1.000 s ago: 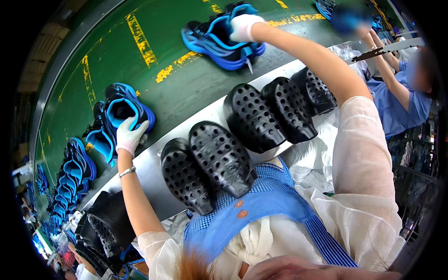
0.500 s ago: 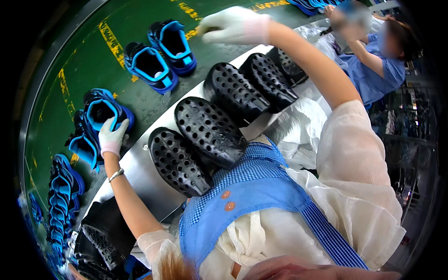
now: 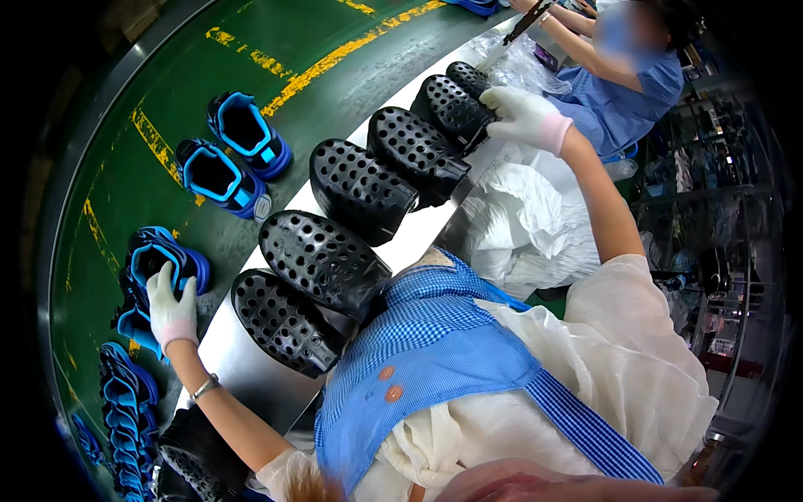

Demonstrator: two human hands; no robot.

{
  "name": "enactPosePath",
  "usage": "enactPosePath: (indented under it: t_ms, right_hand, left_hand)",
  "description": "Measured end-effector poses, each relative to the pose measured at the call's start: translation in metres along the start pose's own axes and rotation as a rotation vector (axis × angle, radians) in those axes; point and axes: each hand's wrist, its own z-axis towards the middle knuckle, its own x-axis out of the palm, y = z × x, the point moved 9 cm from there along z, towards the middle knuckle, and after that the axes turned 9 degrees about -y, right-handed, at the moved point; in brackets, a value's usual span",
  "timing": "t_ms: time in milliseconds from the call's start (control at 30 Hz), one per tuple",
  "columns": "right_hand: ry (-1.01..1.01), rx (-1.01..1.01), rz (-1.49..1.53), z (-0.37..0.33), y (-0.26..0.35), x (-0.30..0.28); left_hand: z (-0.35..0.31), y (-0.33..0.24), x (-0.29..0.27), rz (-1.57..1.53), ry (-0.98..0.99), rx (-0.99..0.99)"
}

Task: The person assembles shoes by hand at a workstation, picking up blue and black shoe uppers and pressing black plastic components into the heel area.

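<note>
Both my hands wear white gloves with pink cuffs. My left hand (image 3: 173, 309) has its fingers spread at the collar of a black sports shoe with blue trim (image 3: 155, 251), beside the metal bench. Whether it grips the shoe is unclear. My right hand (image 3: 525, 119) reaches to the far end of the bench. Its thumb and fingers are apart by the end of a black perforated shoe-shaped form (image 3: 452, 105). More such forms line the bench towards me, including a pair at the near end (image 3: 322, 255) and another pair behind it (image 3: 360, 180).
The bench (image 3: 242, 356) has a shiny metal top. Two more shoes (image 3: 238, 142) stand beyond it, and a row of shoes (image 3: 125, 410) runs along the left. White crumpled plastic (image 3: 535, 230) lies to the right. A person in blue (image 3: 619, 92) works at the far right.
My right hand has come down from the air to the far end of the row of forms. My left hand stays at the shoe. The whole view has shifted.
</note>
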Motion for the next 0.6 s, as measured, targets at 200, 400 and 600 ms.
enactPosePath:
  t_ms: [200, 400, 600]
  right_hand:
    - [-0.005, -0.02, 0.038, 0.008, -0.007, 0.007]
    - [0.003, -0.055, 0.003, 0.009, 0.004, 0.004]
    - [0.001, -0.023, 0.107, 0.001, 0.002, -0.008]
  left_hand:
    - [-0.002, -0.032, -0.034, -0.082, -0.161, 0.103]
    - [0.004, -0.054, -0.03, -0.205, -0.164, 0.176]
    - [0.005, -0.068, -0.028, -0.3, -0.157, 0.217]
